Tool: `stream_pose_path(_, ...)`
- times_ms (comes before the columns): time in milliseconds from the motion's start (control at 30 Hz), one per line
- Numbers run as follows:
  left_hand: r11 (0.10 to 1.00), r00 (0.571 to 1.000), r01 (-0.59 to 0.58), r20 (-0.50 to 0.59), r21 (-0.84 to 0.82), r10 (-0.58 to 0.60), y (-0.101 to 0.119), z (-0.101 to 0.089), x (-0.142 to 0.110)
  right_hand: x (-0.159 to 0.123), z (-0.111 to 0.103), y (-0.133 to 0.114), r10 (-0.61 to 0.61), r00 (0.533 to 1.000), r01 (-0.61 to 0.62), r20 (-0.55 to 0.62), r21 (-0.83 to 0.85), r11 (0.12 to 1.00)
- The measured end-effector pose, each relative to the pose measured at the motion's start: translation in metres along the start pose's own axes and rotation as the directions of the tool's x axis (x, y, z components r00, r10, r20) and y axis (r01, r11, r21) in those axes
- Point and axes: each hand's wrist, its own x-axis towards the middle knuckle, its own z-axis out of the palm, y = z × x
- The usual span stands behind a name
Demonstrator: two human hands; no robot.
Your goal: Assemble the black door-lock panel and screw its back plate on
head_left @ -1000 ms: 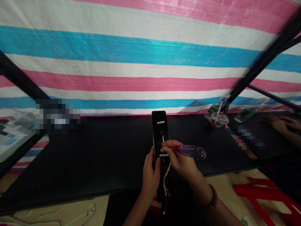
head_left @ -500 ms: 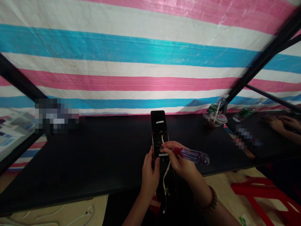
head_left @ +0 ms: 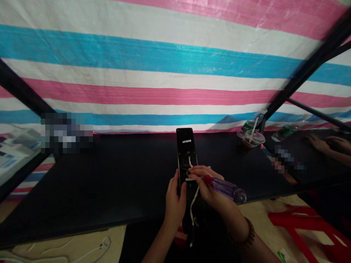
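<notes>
A long black panel-like device (head_left: 184,136) with white labels stands tilted at the front edge of the black table. My left hand (head_left: 176,197) is closed around its left side, thumb on the face and fingers along the edge. In my right hand (head_left: 210,186) is a screwdriver (head_left: 225,188) with a clear purple handle and red collar; its handle points to the lower right. The fingertips of that hand rest by the middle of the device, and they hide the screwdriver's tip. A white cable (head_left: 193,206) comes out of the device and hangs down below it.
To the right on the table (head_left: 109,182) stand a lidded drink cup (head_left: 252,139) with a straw and a plastic bottle (head_left: 248,125). Another bottle (head_left: 285,132) lies beyond, near another person's hands (head_left: 326,142). A red stool (head_left: 301,223) is below right. Striped sheeting hangs behind.
The screwdriver's handle has swung downward and slightly right within my right hand. My left hand and the device have stayed nearly still.
</notes>
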Motion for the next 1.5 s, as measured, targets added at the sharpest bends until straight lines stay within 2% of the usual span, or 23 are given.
stream_pose_path(167,1.0,1.0,-0.003,-0.011,0.003,0.003,-0.001,0.0,0.0,-0.002,-0.001,0.0,-0.06,0.998,0.06,-0.002,0.007,0.998)
stream_pose_path(433,1.0,1.0,0.014,-0.005,-0.001,-0.014,0.001,0.0,0.0,-0.002,0.001,-0.001,-0.066,0.998,0.066,0.01,0.01,0.998)
stream_pose_path(633,1.0,1.0,-0.004,-0.006,-0.003,0.004,-0.001,0.0,0.0,-0.001,0.001,-0.002,-0.034,0.999,0.034,0.029,0.002,0.999)
stream_pose_path(867,1.0,1.0,-0.008,-0.007,0.001,0.008,0.0,0.0,0.0,0.001,0.0,-0.003,-0.057,0.998,0.057,0.013,-0.019,0.998)
stream_pose_path(1133,1.0,1.0,-0.019,-0.014,0.019,0.019,-0.01,0.003,0.0,0.0,0.0,0.0,-0.056,0.998,0.056,0.016,-0.025,0.998)
stream_pose_path(1333,1.0,0.999,-0.027,-0.027,0.015,0.027,-0.004,0.002,0.0,-0.001,0.003,-0.001,-0.031,0.999,0.032,0.039,-0.02,0.999)
stream_pose_path(1500,0.999,1.0,-0.029,-0.007,0.014,0.029,-0.007,0.001,0.0,0.001,0.001,-0.003,-0.097,0.995,0.098,0.022,-0.041,0.994)
